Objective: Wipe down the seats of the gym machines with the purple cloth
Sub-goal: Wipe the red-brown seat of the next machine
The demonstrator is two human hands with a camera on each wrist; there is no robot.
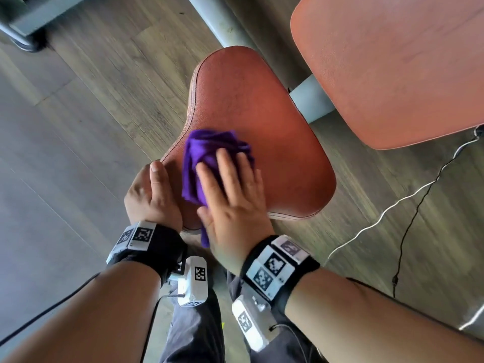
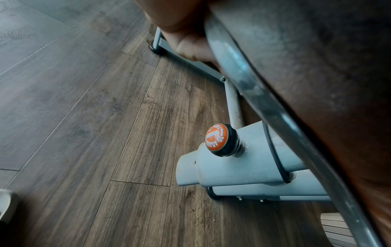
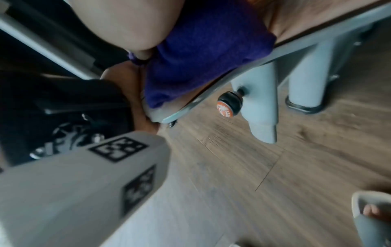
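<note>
A reddish-brown padded seat fills the middle of the head view. The crumpled purple cloth lies on its near left part. My right hand presses flat on the cloth with straight, spread fingers; the right wrist view shows a cloth corner hanging over the seat's front rim. My left hand grips the seat's near left edge, thumb on top. In the left wrist view its fingers curl under the metal rim.
A matching back pad stands close to the right of the seat. Grey frame tubes run below, with an orange adjust knob on the seat post. A white cable and a black one trail across the wood floor at right.
</note>
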